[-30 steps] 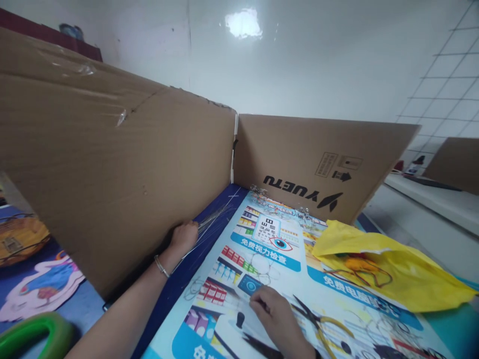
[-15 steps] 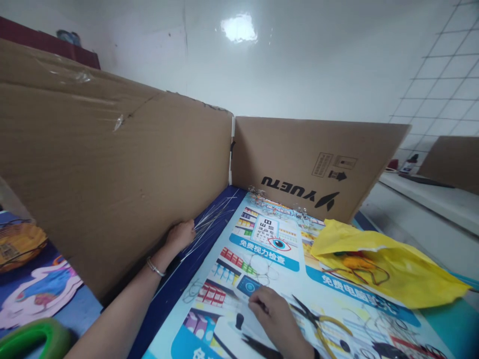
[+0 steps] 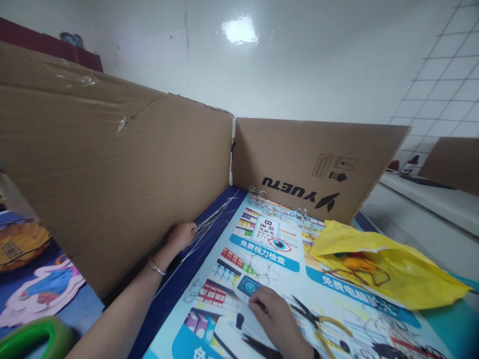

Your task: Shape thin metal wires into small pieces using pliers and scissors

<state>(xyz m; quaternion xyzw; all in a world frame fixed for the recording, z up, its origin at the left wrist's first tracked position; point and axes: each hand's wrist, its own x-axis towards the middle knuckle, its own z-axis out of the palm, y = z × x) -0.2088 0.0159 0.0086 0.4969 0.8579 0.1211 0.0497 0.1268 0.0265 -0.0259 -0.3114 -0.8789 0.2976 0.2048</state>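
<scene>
My left hand, with a bracelet at the wrist, is closed at a bundle of thin silvery wires on the dark blue strip beside the left cardboard panel. Its fingers are pressed together on the wires. Over the printed poster rests my right hand, its fingers curled; whether anything is inside them is too small to make out. Just right of it lie yellow-handled scissors, blades apart. A dark pointed tool is partly hidden beneath my right wrist.
Cardboard panels stand at the left and back. A yellow bag lies at the right. Wire tangles sit near the back corner. A green tape roll and a woven basket are at the far left.
My left hand has shifted very slightly to the right, and the wires by it sit closer together. My right hand has not visibly moved.
</scene>
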